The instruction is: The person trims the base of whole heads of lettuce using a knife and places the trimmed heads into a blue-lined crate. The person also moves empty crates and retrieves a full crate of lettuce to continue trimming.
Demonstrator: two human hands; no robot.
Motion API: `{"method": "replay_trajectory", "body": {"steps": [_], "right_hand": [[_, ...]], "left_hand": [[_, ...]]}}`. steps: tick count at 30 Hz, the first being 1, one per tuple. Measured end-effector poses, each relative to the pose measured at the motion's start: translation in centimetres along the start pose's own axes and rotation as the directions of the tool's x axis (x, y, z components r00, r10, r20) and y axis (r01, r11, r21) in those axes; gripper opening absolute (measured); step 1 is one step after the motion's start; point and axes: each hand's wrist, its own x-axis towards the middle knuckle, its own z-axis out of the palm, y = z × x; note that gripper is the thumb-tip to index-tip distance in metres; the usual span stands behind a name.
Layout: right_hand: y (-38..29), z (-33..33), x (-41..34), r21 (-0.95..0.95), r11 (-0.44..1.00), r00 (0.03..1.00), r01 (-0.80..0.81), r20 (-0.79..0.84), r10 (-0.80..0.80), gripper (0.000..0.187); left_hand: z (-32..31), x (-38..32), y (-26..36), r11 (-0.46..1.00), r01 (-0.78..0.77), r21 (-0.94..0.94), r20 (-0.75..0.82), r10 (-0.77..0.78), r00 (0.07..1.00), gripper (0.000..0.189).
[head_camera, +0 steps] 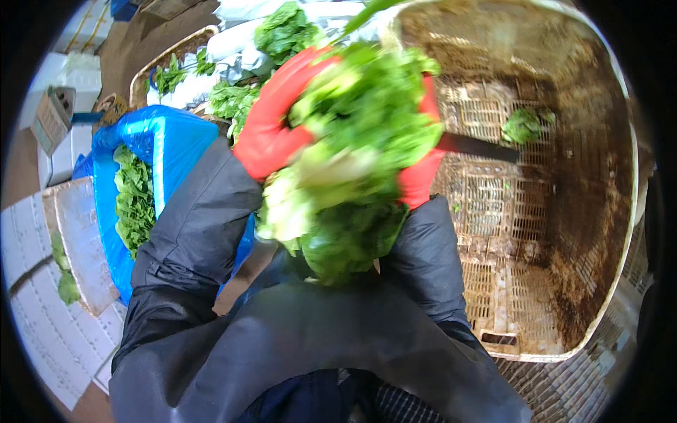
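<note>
Both my hands wear red gloves and hold a large, leafy green bunch of lettuce (359,137), blurred by motion, in front of my chest. On its left side my left hand (280,116) grips it with bent fingers. My right hand (423,158) is at its right side, mostly hidden behind leaves, and also holds a knife, whose dark blade (484,148) points right over a dirty plastic crate (608,312). Inside that crate lies a small piece of lettuce (522,126).
At the left stands a box lined with blue plastic film (185,143), with lettuce heads (132,201) in it. Beyond my left hand, a crate (153,63) holds white bags and greens (232,100). White foam boxes (69,343) and a scale-like device (55,116) are farther left.
</note>
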Motion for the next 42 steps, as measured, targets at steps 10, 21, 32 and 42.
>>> {"method": "replay_trajectory", "body": {"steps": [10, 21, 32, 42], "right_hand": [[33.1, 6.4, -9.7, -0.712, 0.48, 0.497, -0.513, 0.21, 0.842, 0.04], [50.0, 2.9, -10.3, -0.977, 0.166, 0.786, -0.132, -0.001, 0.618, 0.054], [23.3, 7.5, -14.5, -0.883, 0.448, 0.808, -0.141, 0.159, 0.568, 0.038], [-14.8, -0.2, -14.0, -0.82, 0.548, 0.876, 0.168, 0.379, 0.299, 0.038]], "left_hand": [[0.6, -25.9, -24.9, 0.514, 0.351, 0.783, 0.251, -0.777, 0.577, 0.063], [7.3, -27.0, -38.6, 0.636, 0.366, 0.68, 0.382, -0.733, 0.563, 0.051], [-5.6, -34.4, -14.3, 0.448, -0.078, 0.89, 0.389, -0.661, 0.641, 0.059], [-7.4, -27.9, -0.3, 0.317, 0.051, 0.947, 0.277, -0.888, 0.367, 0.039]]}}
